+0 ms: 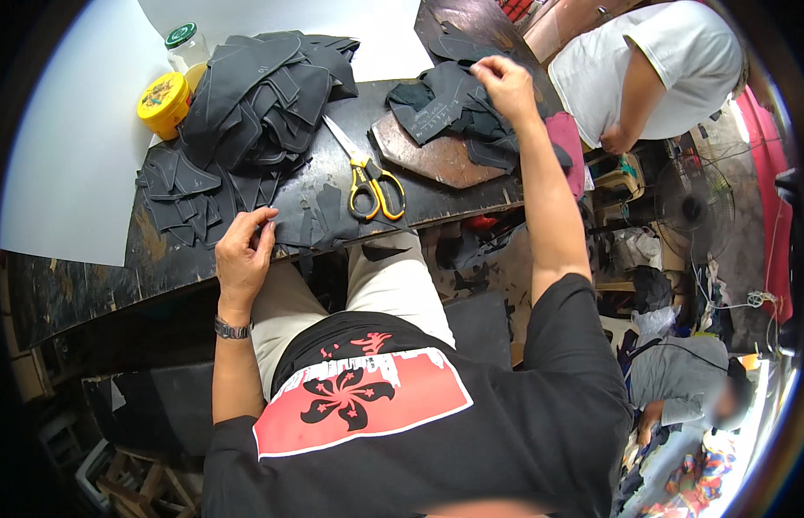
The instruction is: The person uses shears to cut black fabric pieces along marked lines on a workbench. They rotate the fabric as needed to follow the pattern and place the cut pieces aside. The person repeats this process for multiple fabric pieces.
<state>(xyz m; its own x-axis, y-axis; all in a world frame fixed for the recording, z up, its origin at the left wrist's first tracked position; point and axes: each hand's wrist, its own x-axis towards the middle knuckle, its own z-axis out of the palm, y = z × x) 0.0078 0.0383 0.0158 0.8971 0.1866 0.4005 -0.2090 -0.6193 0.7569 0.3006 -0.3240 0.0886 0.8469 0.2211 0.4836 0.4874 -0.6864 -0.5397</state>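
With the scissors [373, 183] marking the middle of the dial, the right hand [506, 85] is reaching toward 2 o'clock, its thumb and forefinger closing narrowly and pinching the far edge of some dark pieces [432, 110]. These pieces are lying between 1 and 2 o'clock, overlapping one another on a worn brown slab [441, 160]; the front one is showing pale handwriting.

The left hand [245, 250] is resting at 8 o'clock by the near edge of the black tabletop [91, 281], its fingers curling loosely toward the thumb with little space between them; I cannot tell whether it is holding anything. A wristwatch [233, 329] is circling that wrist. Small dark scraps [331, 205] are lying between that hand and the scissors, whose blades are pointing toward 11 o'clock and whose yellow-and-black handles are facing the person.

A large heap of dark cut shapes [255, 104] is rising at 10 o'clock, and a smaller cluster [182, 194] is spreading at 9. Beyond them, a yellow tub [163, 105] and a green-lidded jar [184, 45] are standing near 10 o'clock. A person in a white shirt [648, 73] is leaning at 2 o'clock, a fan [696, 205] is standing at 3, and another person in grey [678, 375] is bending at 4.
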